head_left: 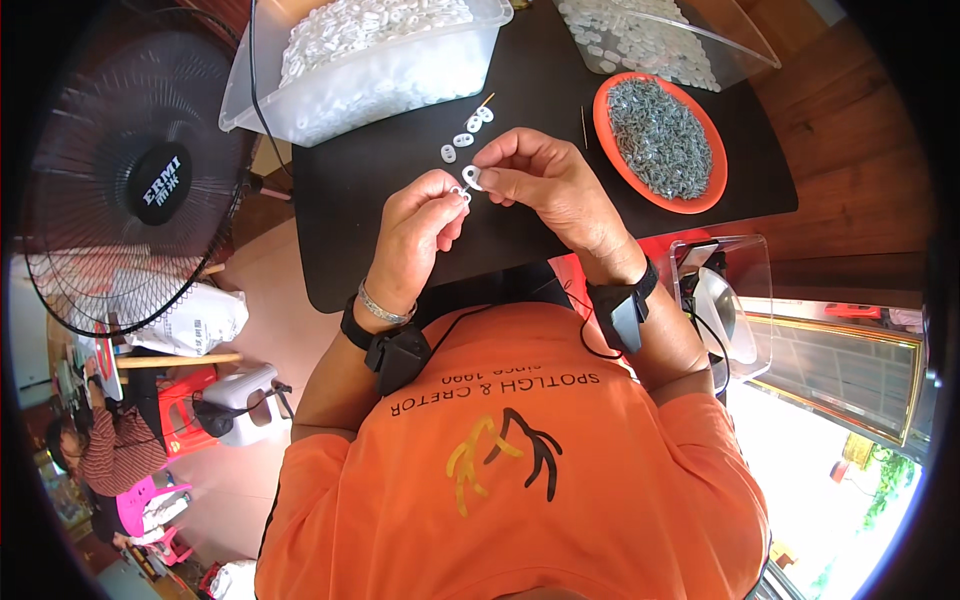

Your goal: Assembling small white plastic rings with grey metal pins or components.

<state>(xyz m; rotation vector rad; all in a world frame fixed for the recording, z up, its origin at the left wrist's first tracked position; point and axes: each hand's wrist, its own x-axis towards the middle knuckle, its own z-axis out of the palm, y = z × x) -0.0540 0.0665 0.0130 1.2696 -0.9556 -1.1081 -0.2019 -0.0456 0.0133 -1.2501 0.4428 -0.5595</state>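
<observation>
Above the near part of the dark table, my two hands meet, fingertips almost touching. My left hand (415, 225) pinches a small white plastic piece with round holes (461, 195). Between the thumb and forefinger of my right hand (545, 185) is a white plastic ring-shaped piece (472, 178), which meets the left one; whether they are joined I cannot tell. Just beyond my fingers lies a short row of oval white two-hole pieces (463, 140), with a thin brass-coloured stick (487, 100) at its far end.
A clear tub (400, 110) heaped with white pieces stands far left on the table (340, 220); another tub (690, 50) is far right. An orange dish (718, 190) holds many small grey-green parts. A fan (150, 180) stands left. Another person (125, 440) sits beyond it.
</observation>
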